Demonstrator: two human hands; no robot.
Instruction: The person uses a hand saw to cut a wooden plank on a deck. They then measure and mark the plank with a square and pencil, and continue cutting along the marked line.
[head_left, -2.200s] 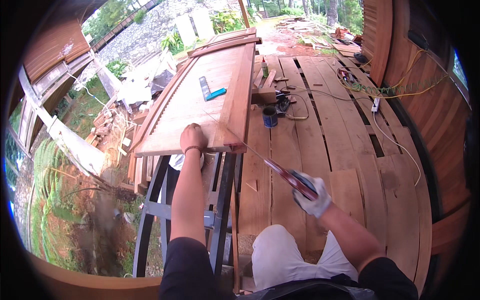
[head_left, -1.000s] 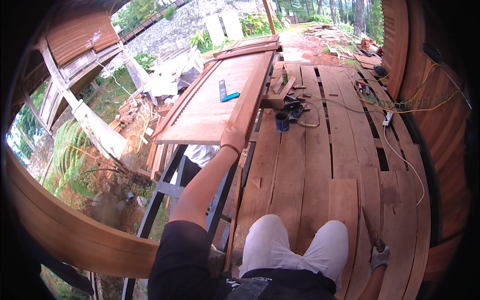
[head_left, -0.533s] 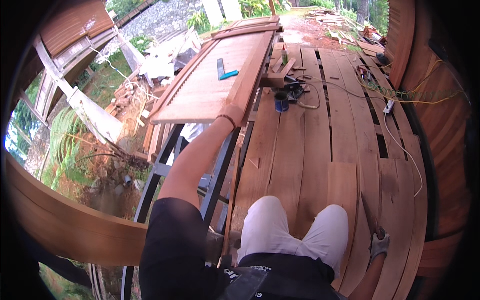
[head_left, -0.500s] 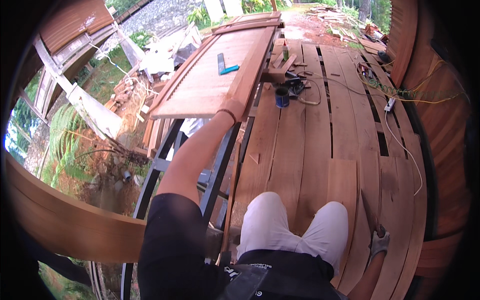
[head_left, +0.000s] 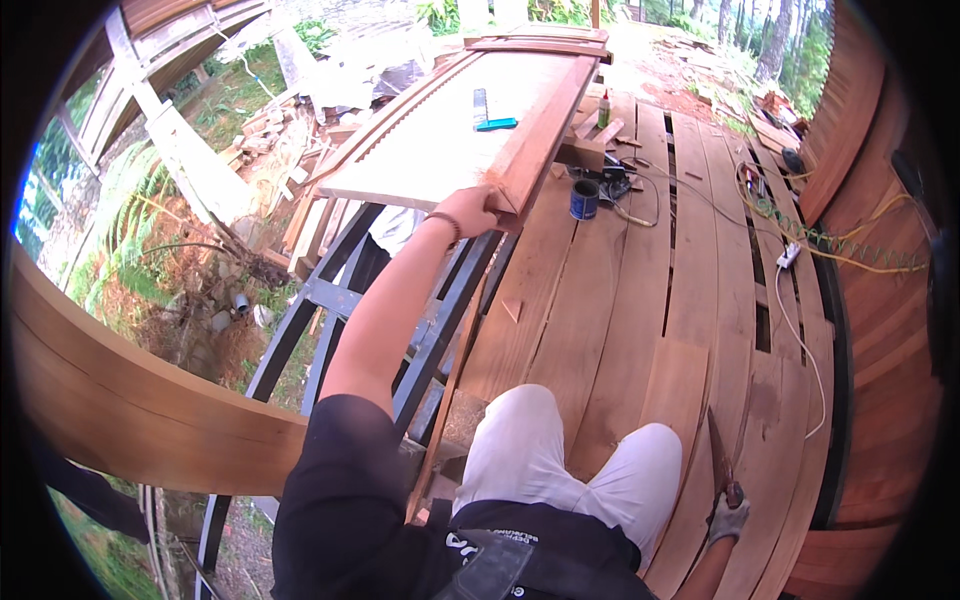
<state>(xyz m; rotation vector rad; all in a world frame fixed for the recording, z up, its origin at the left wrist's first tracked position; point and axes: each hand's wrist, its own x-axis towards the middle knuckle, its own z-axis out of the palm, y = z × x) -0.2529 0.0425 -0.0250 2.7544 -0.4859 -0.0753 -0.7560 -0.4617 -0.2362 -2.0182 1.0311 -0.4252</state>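
Observation:
A long wooden louvred panel, like a door or shutter (head_left: 430,135), lies across a dark metal frame (head_left: 415,385) to my left. Bare except for a bracelet, my left hand (head_left: 470,210) grips the panel's near right corner, its fingers curled at the edge. A try square (head_left: 495,125) with a teal handle rests on the panel beyond that hand. Low on the right, my gloved right hand (head_left: 729,520) is closed round the dark handle of a handsaw (head_left: 716,445). The saw's blade points forward over the floorboards, partly in line with the handle.
Wooden floorboards (head_left: 610,290) with gaps run ahead. A blue can (head_left: 584,199), a dark power tool (head_left: 612,182), a green bottle (head_left: 603,108) and wood offcuts stand beyond. Cables and a white power strip (head_left: 789,255) lie right. A curved timber (head_left: 150,400) spans the left.
The view has shifted, so the panel sits farther right. My left hand has turned at the panel's corner, and its fingers show more. My right hand still holds the handsaw low.

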